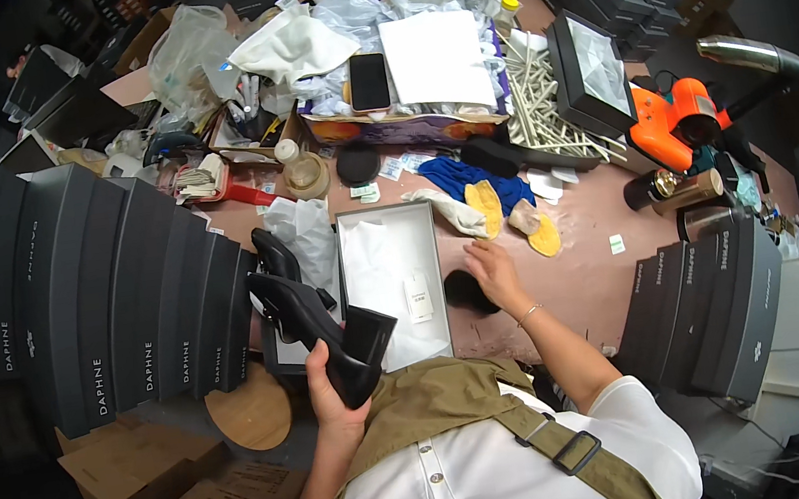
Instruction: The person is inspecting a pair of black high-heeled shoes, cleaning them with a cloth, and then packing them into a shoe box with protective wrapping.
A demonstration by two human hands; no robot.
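Left hand (337,404) grips a black shoe (300,298) at the heel end, thumb along the side; grip closed on it. Shoe is held up at near left, over the table's near edge, toe pointing far left, block heel to the right. Second shoe (275,253), also black, sits just beyond it, partly hidden.

Right hand (497,277) is low over the table (578,302), right of the open box, fingers partly bent, just beside a dark pad (467,293). Can't tell whether that grip is open or closed, or touching the pad.

Open box (432,245) lies between the hands, white paper (377,268) inside, white tag (418,297) on the paper. White wrap (301,232) bunched left of the box. Beyond the box: bottle (305,176), black disc (358,164). Right of these: blue cloth (477,184), white cloth (444,207), two yellow sponges (485,208), one near the white cloth, one farther right.

Far side: phone (368,82) and white sheet (440,60) on a cluttered carton; white sticks (539,85) to its right. Orange heat gun (670,118) far right. Dark shoeboxes (103,299) lined up at left, more at right. Near left, below the table: round stool (249,411), brown cartons (140,465).
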